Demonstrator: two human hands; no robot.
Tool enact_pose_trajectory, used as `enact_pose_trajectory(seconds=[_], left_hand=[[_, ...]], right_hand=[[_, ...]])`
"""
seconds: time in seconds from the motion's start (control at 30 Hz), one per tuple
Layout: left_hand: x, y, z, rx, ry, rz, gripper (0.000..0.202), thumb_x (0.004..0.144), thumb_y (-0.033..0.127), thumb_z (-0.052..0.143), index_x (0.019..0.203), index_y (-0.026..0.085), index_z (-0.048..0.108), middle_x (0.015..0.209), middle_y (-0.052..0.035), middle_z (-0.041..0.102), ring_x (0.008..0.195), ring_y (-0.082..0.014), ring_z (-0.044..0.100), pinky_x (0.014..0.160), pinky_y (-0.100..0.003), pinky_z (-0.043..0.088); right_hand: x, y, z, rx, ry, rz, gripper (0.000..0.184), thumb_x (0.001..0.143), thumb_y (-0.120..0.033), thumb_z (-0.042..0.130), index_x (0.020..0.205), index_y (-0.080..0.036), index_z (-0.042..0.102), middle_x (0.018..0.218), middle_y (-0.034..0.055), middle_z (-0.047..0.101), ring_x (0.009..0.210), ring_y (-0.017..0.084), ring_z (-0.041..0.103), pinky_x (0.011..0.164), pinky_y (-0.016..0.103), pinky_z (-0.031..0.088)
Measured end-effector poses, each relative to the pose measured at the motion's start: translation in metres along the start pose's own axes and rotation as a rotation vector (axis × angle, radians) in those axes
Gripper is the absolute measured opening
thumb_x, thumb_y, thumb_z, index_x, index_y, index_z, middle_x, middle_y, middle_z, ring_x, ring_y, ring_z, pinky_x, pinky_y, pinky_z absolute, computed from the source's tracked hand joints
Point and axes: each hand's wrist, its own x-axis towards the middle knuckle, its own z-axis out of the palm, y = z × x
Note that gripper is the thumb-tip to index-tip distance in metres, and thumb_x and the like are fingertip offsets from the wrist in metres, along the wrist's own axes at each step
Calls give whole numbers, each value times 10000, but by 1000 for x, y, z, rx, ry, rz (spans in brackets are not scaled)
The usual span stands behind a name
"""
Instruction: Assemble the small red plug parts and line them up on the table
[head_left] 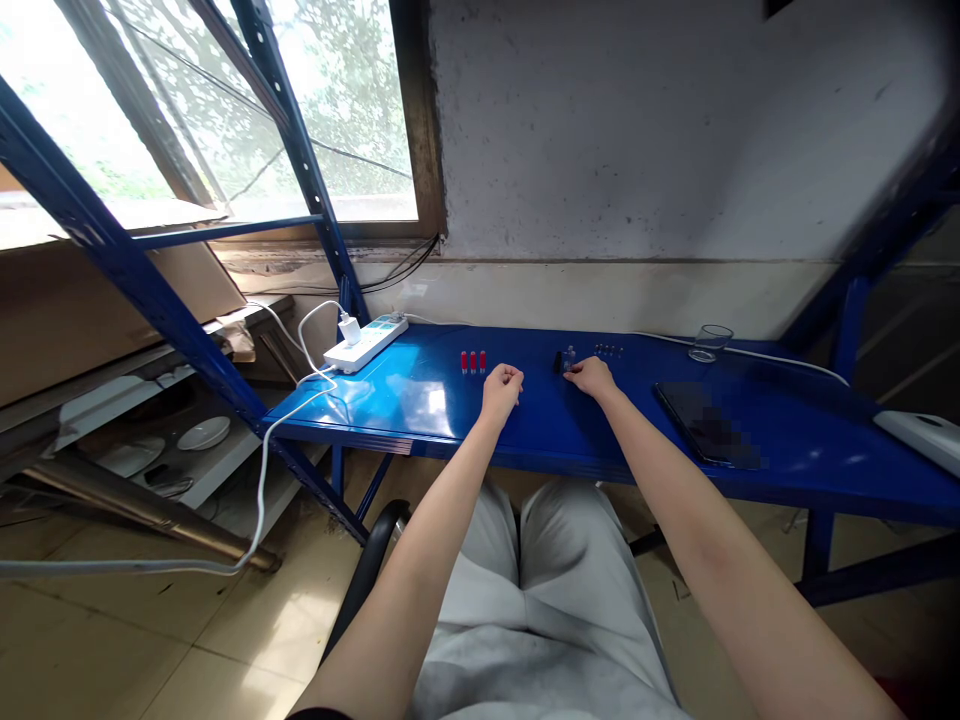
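My left hand [502, 390] is closed in a loose pinch just above the blue tabletop, and whatever may be between its fingertips is too small to make out. Three small red cylinders with pale lower ends [473, 362] stand in a row to its left. My right hand [591, 377] reaches down to the table with thumb and fingertips together, at the near edge of some small clear pieces [570, 355]. Right beside those is a small black upright piece [558, 362]. Several tiny shiny parts [608, 350] sit in a row just beyond my right hand.
A white power strip [367, 343] with a plugged-in charger lies at the table's left end, its cables trailing leftward. On the right are a clear glass [709, 343], a dark phone-like slab [701, 422] and a white device [922, 435]. Blue metal posts [300, 150] flank the table.
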Motion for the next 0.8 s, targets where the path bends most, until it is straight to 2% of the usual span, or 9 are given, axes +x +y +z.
enact_pose_trajectory(seconds=[0.13,0.23,0.33,0.43,0.53,0.7,0.8], left_hand=[[0,-1,0,13,0,8,130,780,301,520,767,172,517,607,17,524,460,-55,457,430,-162,358],[1,-2,0,24,-6,21,132,787,304,510,771,173,518,614,16,526,456,-53,455,434,-165,362],[0,-2,0,40,-11,28,140,788,311,510,771,172,514,617,15,525,456,-53,455,439,-167,364],[-1,0,0,73,-15,36,141,791,312,503,777,172,511,624,11,527,471,-60,460,447,-172,366],[-3,0,2,145,-20,81,143,795,312,491,766,175,516,622,11,524,500,-70,464,472,-181,363],[-8,1,5,279,-1,227,141,800,297,474,727,183,514,604,22,503,544,-86,460,535,-206,353],[-3,12,-3,373,3,365,113,800,256,463,735,186,522,649,7,521,605,-103,478,604,-226,374]], right_hand=[[-5,0,-1,1,23,32,297,753,-259,610,977,-72,666,928,169,668,862,237,629,617,249,468],[-18,0,4,45,126,51,308,769,-271,574,1000,-87,662,924,172,669,792,244,638,557,263,462],[-34,-2,10,98,247,76,249,805,-251,501,914,-126,687,833,156,678,699,225,635,514,263,443],[-48,-4,14,114,323,22,255,816,-248,465,933,-148,668,824,139,677,699,208,626,524,254,432],[-56,-5,15,139,348,-97,260,839,-284,428,970,-174,624,838,101,675,705,184,614,555,243,424],[-59,-8,20,187,303,-438,261,870,-312,369,959,-191,581,775,57,656,681,155,598,616,233,419],[-58,-10,23,197,241,-522,258,868,-322,370,942,-188,577,756,53,644,659,151,589,603,230,416]])
